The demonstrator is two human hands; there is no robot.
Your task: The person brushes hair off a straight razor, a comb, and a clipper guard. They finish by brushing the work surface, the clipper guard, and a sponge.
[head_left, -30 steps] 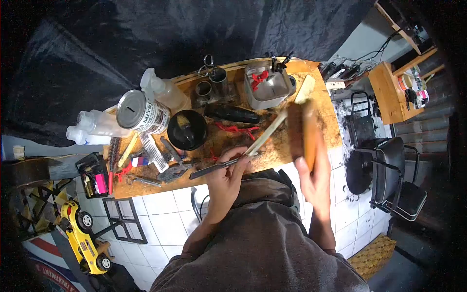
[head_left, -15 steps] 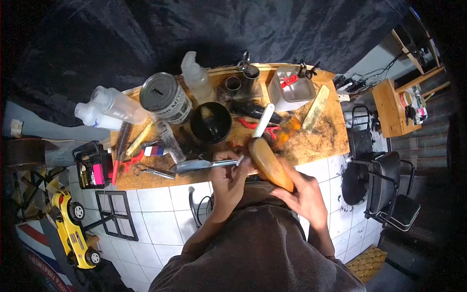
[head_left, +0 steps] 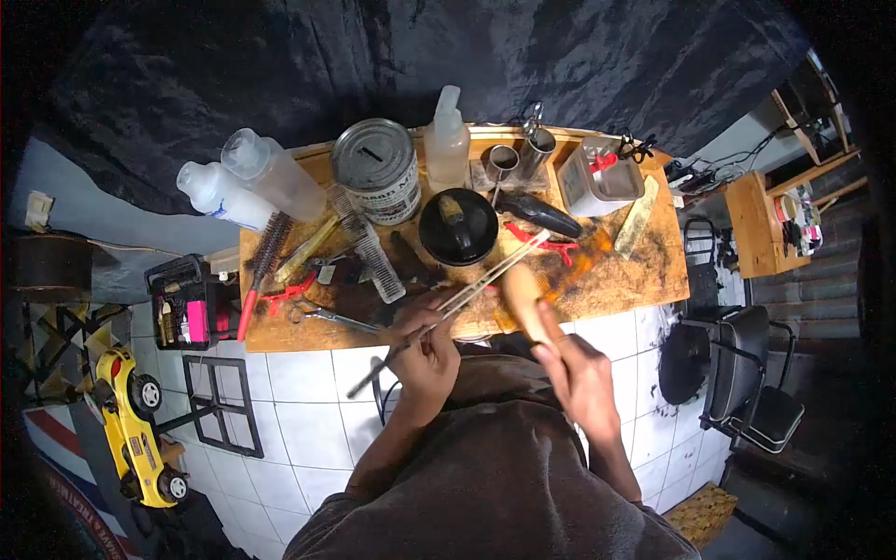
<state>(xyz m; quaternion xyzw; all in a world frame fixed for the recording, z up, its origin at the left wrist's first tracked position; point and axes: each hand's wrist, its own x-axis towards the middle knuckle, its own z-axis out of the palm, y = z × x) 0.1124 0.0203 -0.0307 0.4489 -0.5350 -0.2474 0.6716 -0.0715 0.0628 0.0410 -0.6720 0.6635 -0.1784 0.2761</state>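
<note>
My left hand (head_left: 425, 353) is closed around a straight razor (head_left: 490, 275). Its two pale handle sides stretch up to the right, and its dark blade end points down to the left. My right hand (head_left: 581, 373) grips a tan wooden-backed brush (head_left: 525, 297) by its narrow lower end, the broad end pointing up beside the razor. Bristles are not visible from here. Both things are over the front edge of the wooden table (head_left: 653, 280). Behind them are a black bowl (head_left: 476, 224) with a shaving brush (head_left: 452, 213) in it and black hair clippers (head_left: 539, 217).
A large can (head_left: 378, 168), a spray bottle (head_left: 448, 145), two more bottles, and a metal container (head_left: 597, 191) line the table's back. A clear comb (head_left: 369, 252), a round brush (head_left: 266, 261) and scissors (head_left: 336, 319) lie left. A black chair (head_left: 747, 373) stands right.
The razor has turned in my left hand, its handle now slanting right and its blade end lower left. My right hand has turned the brush and lowered slightly. The view has shifted.
</note>
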